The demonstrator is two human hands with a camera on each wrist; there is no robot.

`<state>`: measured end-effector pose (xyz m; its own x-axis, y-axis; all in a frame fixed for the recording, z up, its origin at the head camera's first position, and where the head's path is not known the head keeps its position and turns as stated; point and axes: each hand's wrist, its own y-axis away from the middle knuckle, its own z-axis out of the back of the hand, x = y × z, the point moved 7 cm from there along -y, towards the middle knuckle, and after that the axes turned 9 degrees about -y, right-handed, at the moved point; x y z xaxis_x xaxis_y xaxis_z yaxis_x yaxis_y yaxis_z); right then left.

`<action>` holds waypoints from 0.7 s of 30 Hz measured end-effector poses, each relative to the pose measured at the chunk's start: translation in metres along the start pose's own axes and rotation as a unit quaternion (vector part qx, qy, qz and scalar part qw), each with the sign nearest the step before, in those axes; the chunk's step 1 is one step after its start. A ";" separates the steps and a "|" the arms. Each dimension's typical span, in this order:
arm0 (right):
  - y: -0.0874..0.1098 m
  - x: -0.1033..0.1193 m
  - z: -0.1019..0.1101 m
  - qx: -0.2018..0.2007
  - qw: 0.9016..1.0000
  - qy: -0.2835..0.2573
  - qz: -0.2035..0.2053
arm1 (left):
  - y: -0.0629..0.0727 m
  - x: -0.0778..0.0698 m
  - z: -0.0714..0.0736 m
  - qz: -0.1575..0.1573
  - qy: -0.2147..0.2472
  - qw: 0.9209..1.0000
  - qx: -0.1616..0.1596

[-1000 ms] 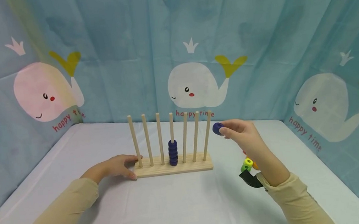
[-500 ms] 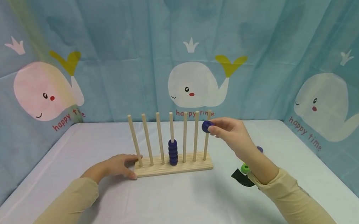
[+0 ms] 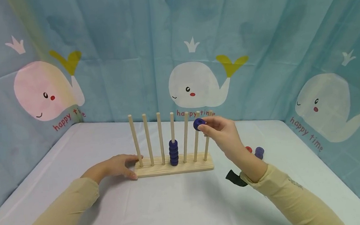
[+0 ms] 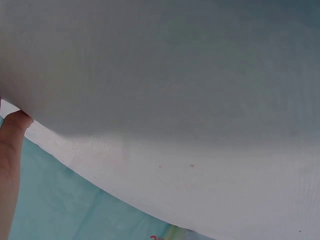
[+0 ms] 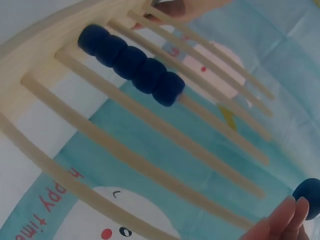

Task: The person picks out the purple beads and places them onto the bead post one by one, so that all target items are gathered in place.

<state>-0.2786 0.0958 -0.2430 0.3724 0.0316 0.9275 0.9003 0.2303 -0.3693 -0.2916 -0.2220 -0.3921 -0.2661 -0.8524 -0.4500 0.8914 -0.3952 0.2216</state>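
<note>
A wooden peg stand (image 3: 175,169) with several upright pegs rests on the white table. Its middle peg carries a stack of dark blue beads (image 3: 173,153), seen close up in the right wrist view. My left hand (image 3: 117,165) holds the stand's left end, thumb at the front edge and fingers towards the back. Between right thumb and fingertips, my right hand (image 3: 226,134) pinches a single dark blue bead (image 3: 199,124), its hole showing. That bead is held high, in front of a right-hand peg near its top. The left wrist view shows mostly blurred grey and one finger (image 4: 11,145).
On the table right of the stand lie a red bead (image 3: 249,149) and purple-blue beads (image 3: 259,152), partly hidden by my right forearm. A dark band (image 3: 235,178) sticks out by the right cuff. Behind the table hangs a blue whale-print curtain (image 3: 125,78).
My right hand has moved left with the bead, from beyond the stand's right end to before its right pegs. Loose beads to its right have come into view. The left hand stays put.
</note>
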 end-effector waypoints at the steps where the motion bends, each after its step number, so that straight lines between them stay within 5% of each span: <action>1: -0.001 0.000 -0.002 -0.001 1.000 0.004 0.003 | 0.000 0.000 0.000 0.000 0.000 1.000 0.000; 21: -0.023 0.008 -0.033 0.006 0.998 0.014 0.061 | 0.000 0.000 0.001 0.009 -0.012 1.000 0.003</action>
<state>-0.2890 0.0588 -0.2294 0.4849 0.0333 0.8739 0.8453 0.2385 -0.4781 -0.2918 -0.2221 -0.3915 -0.2585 -0.8678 -0.4243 0.8943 -0.3811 0.2346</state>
